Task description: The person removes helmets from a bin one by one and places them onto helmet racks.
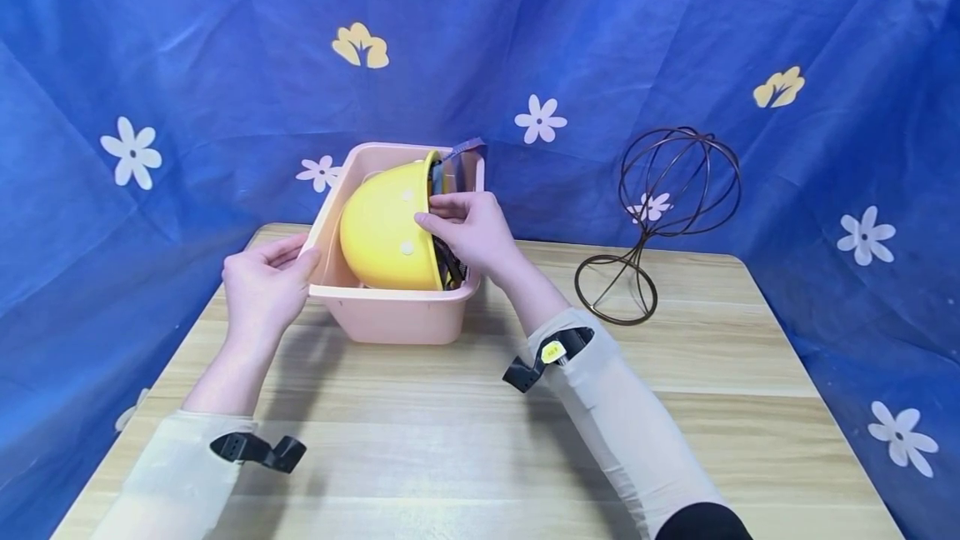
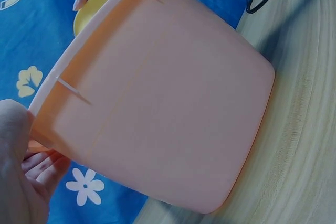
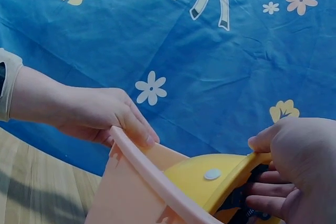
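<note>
A yellow hard hat (image 1: pixel 390 227) lies on its side inside a pink plastic bin (image 1: pixel 397 319), its open underside facing right. My right hand (image 1: pixel 472 232) pinches the hat's brim, thumb on the outer shell and fingers inside, as the right wrist view shows the brim (image 3: pixel 236 182). With my left hand (image 1: pixel 266 282) I grip the bin's left rim, thumb on one side and fingers curled beneath it in the left wrist view (image 2: pixel 44 171). Black straps and a blue band (image 1: pixel 467 147) show at the hat's open side; the bin's bottom is hidden.
To the right on the wooden table (image 1: pixel 420 440) stands a brown wire stand (image 1: pixel 637 248) with a balloon-shaped top and a round base. A blue flowered cloth (image 1: pixel 450 65) hangs behind the table and along its sides.
</note>
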The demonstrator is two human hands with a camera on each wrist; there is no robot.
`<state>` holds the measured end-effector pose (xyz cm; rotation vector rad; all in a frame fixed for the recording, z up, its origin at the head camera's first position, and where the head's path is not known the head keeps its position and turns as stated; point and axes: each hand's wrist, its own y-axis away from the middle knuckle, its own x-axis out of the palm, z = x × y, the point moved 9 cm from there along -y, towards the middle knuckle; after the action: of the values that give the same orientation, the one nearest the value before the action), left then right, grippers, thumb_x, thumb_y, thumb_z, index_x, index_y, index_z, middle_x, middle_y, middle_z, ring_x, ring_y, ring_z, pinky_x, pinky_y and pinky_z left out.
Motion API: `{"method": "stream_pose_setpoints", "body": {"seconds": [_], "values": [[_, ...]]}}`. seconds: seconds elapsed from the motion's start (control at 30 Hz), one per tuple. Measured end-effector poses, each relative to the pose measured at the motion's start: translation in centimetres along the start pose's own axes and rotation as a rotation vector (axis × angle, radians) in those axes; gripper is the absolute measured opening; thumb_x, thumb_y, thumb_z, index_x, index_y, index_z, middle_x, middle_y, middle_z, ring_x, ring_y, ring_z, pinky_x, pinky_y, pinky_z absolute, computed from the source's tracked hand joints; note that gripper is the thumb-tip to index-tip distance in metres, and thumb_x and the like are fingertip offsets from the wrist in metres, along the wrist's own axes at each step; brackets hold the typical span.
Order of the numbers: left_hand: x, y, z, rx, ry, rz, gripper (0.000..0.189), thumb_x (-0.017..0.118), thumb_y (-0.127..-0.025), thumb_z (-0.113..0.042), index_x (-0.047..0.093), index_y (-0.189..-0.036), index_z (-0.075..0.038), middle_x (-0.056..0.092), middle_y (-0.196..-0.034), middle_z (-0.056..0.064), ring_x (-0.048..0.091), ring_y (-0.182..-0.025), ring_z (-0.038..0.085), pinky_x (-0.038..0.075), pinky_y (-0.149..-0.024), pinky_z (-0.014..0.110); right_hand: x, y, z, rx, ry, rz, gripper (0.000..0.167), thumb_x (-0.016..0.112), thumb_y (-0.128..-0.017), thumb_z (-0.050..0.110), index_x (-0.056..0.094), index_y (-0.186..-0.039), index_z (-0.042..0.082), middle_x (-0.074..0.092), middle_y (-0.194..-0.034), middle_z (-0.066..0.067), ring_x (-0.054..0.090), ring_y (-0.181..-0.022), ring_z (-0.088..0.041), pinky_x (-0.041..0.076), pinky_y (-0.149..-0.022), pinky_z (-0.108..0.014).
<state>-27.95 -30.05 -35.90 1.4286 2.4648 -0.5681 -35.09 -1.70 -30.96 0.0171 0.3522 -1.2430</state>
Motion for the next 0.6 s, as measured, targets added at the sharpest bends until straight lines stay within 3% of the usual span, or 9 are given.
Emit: {"method": "stream_pose_setpoints", "body": {"seconds": [0.37, 0.6], "values": [[0.0, 0.0, 0.0, 0.002, 0.012, -0.004, 0.034, 0.078, -0.096, -0.022, 0.078, -0.126, -0.006, 0.076, -0.117, 0.017, 0.07, -0.087, -0.007, 0.057, -0.083, 0.015, 0.2, -0.4, -1.2, 0.119, -0.124, 0.032, 0.042, 0.082, -0.096, 0.017, 0.071, -0.129, -0.007, 0.078, -0.111, -0.015, 0.078, -0.093, -0.023, 0.064, -0.083, -0.033], [0.0, 0.2, -0.1, 0.004, 0.007, -0.007, 0.035, 0.079, -0.096, -0.022, 0.078, -0.126, -0.006, 0.076, -0.116, 0.017, 0.071, -0.087, -0.006, 0.057, -0.083, 0.016, 0.3, -0.2, -1.5, 0.166, -0.152, 0.042, 0.032, 0.081, -0.096, 0.019, 0.078, -0.117, -0.005, 0.077, -0.108, -0.013, 0.079, -0.089, -0.024, 0.064, -0.084, -0.035]]}}
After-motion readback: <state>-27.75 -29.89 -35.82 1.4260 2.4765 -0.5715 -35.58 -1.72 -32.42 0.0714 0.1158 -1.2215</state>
